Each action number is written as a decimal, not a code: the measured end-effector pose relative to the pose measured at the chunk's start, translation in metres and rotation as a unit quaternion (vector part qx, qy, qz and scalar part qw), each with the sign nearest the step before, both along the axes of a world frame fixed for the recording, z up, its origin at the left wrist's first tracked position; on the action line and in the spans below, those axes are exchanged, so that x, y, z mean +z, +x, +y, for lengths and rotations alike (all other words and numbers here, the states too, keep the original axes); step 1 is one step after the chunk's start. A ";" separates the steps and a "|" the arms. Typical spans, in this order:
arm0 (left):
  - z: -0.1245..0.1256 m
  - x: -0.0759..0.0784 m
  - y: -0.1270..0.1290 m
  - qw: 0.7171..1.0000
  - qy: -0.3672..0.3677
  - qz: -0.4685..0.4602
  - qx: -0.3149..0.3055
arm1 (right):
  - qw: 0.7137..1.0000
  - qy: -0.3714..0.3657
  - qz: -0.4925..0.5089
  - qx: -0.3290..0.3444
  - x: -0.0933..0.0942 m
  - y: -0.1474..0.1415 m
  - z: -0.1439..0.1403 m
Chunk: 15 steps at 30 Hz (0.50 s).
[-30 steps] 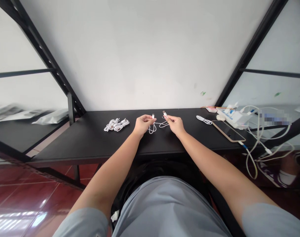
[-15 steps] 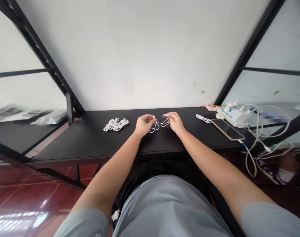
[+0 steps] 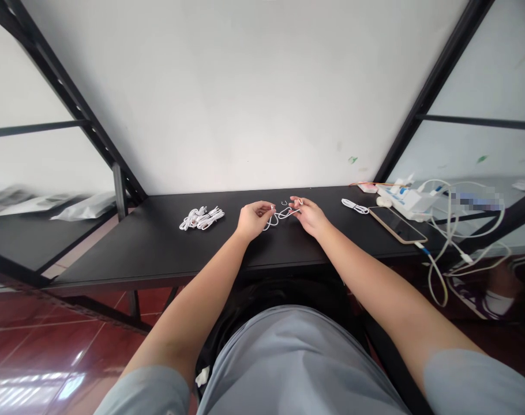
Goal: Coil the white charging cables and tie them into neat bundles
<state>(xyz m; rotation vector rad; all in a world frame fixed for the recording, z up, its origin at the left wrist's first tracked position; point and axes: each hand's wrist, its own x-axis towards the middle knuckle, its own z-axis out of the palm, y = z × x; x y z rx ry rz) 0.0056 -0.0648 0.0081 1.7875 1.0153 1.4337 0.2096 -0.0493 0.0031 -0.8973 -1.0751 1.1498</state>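
Observation:
A loosely looped white charging cable [image 3: 283, 215] stretches between my two hands above the black table. My left hand [image 3: 252, 219] is closed in a pinch around one end of it, with a small white connector tip showing at the fingertips. My right hand [image 3: 311, 217] is turned palm up and holds the cable's other end, a white plug showing between its fingers. Between the hands, just beyond the cable, is a small curved dark-and-light piece [image 3: 284, 202], apart from the fingers; it looks like a bent tie.
Several bundled white cables [image 3: 202, 218] lie to the left. One more bundle [image 3: 355, 206] sits at right, beside a phone [image 3: 398, 224] and a power strip [image 3: 412, 202] with tangled cords. Plastic bags [image 3: 87, 207] rest on the left shelf. A person's foot [image 3: 483, 302] shows at lower right.
My right hand has shifted slightly right and rolled palm up, its fingers spreading more. The small curved piece, earlier at its fingertips, is now apart from them. My left hand barely moved.

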 end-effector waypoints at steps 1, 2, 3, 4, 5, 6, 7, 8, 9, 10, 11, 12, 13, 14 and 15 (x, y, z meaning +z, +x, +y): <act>0.000 0.000 0.000 1.000 0.001 0.000 0.002 | 1.000 -0.002 -0.005 0.004 0.001 0.000 -0.001; 0.000 0.000 0.000 1.000 0.000 -0.002 0.005 | 1.000 -0.004 -0.005 0.008 0.001 0.000 -0.002; 0.000 -0.001 0.000 1.000 -0.002 -0.004 0.007 | 1.000 -0.006 0.000 0.013 0.002 -0.001 -0.003; 0.000 -0.001 0.000 1.000 -0.003 -0.006 0.009 | 1.000 -0.007 0.007 0.019 0.002 -0.001 -0.003; 0.000 -0.001 0.000 1.000 -0.004 -0.006 0.010 | 1.000 -0.007 0.014 0.025 0.002 -0.001 -0.003; 0.000 0.000 0.001 1.000 -0.005 -0.005 0.010 | 0.999 -0.005 0.018 0.030 0.002 -0.001 -0.003; -0.001 0.000 0.001 1.000 -0.005 -0.005 0.009 | 0.999 -0.004 0.016 0.034 0.001 -0.001 -0.003; -0.001 0.000 0.001 1.000 -0.006 -0.005 0.009 | 0.999 -0.003 0.011 0.036 0.001 -0.001 -0.003; -0.002 0.001 0.001 1.000 -0.008 -0.007 0.008 | 0.999 -0.003 0.004 0.036 0.001 0.000 -0.003; -0.002 0.001 0.001 1.000 -0.011 -0.011 0.007 | 0.999 -0.003 -0.003 0.035 0.001 0.000 -0.003; -0.002 0.002 0.002 1.000 -0.015 -0.014 0.007 | 0.999 -0.003 -0.008 0.034 0.001 0.000 -0.003; -0.003 0.002 0.002 1.000 -0.018 -0.017 0.006 | 0.999 -0.003 -0.011 0.034 0.001 0.000 -0.003; -0.003 0.002 0.002 1.000 -0.019 -0.018 0.006 | 0.999 -0.004 -0.012 0.034 0.001 -0.001 -0.002; -0.003 0.002 0.002 1.000 -0.018 -0.018 0.007 | 0.999 -0.004 -0.012 0.033 0.001 -0.001 -0.002; -0.002 0.002 0.002 1.000 -0.016 -0.018 0.008 | 0.999 -0.005 -0.014 0.031 0.000 -0.001 -0.001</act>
